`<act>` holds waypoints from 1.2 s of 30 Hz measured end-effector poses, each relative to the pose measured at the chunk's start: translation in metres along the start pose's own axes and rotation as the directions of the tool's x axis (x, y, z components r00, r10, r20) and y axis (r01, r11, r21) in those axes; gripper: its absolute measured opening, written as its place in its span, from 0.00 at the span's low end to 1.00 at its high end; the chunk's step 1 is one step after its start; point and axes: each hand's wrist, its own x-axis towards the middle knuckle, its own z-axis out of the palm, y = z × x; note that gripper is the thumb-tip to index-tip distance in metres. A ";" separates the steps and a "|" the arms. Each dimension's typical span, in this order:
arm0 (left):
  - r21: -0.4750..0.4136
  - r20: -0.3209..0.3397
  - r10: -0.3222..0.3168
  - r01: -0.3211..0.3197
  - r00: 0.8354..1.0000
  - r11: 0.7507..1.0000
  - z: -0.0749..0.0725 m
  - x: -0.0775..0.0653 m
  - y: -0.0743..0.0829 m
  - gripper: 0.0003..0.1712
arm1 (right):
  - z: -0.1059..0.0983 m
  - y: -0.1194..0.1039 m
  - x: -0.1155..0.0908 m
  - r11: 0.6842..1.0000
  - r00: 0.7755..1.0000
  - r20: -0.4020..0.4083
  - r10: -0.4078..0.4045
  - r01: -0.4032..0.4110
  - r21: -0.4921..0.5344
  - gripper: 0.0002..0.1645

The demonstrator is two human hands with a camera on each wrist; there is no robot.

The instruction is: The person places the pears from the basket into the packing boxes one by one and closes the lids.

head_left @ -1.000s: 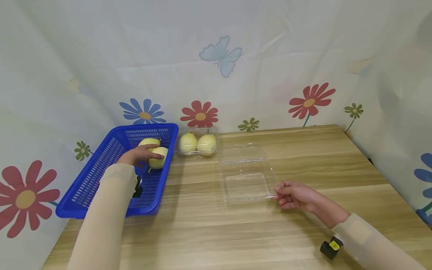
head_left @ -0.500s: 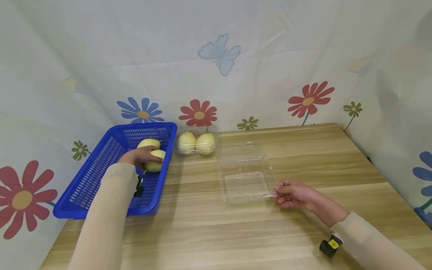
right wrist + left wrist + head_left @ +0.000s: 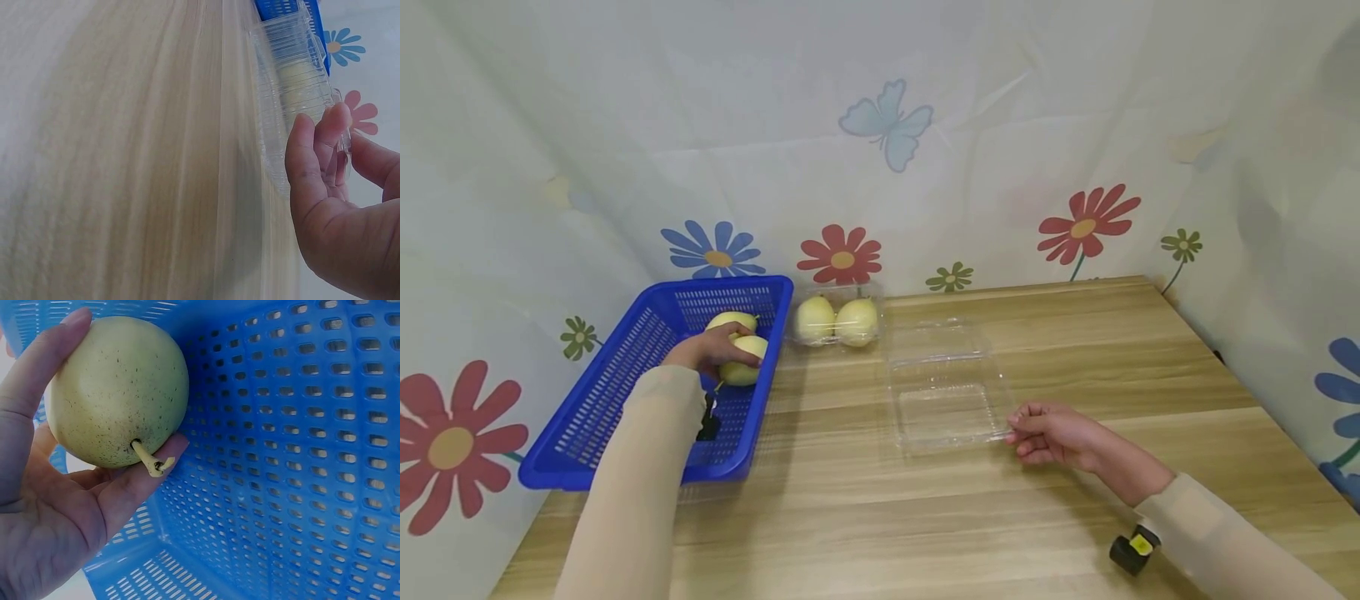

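My left hand (image 3: 709, 350) reaches into the blue basket (image 3: 741, 458) and grips a pale yellow-green pear (image 3: 119, 390), thumb on one side and fingers on the other. The pear's stem points toward the wrist camera. Another pear (image 3: 730, 319) lies just behind it in the basket. On the table, my right hand (image 3: 1060, 435) pinches the near right corner of a clear plastic clamshell box (image 3: 947, 408). This box lies with its lid folded back, and no fruit is inside. In the right wrist view, thumb and fingers meet at the box's rim (image 3: 342, 150).
A closed clear box (image 3: 837, 337) with two pears stands right of the basket, near the back edge. Flower-printed sheeting (image 3: 970, 167) rises behind the wooden table (image 3: 865, 525). A black wrist device (image 3: 1135, 550) sits below the right sleeve.
My left hand has closed round the front pear, which has shifted slightly and tilted toward me in the basket. The right hand and the open box have stayed in place.
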 end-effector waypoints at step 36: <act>0.026 -0.017 0.084 -0.084 0.996 0.996 -0.021 -0.023 0.012 0.48 | 0.000 0.000 -0.002 1.000 1.000 0.003 0.001 -0.001 0.005 0.08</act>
